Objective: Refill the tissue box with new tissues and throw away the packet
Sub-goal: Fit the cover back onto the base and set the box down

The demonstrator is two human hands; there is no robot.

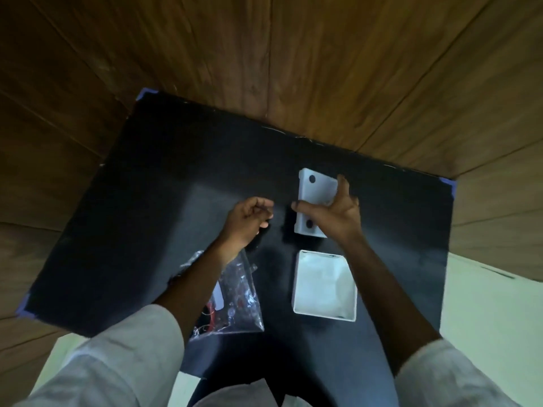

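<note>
Head view: one tissue box [324, 289], one lid [316, 192], one packet [238, 292].

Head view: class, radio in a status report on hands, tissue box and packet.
Right hand gripping white plastic lid. Left hand loosely curled, empty. Open white tissue box filled. Clear plastic packet under left forearm, not binned.
</note>
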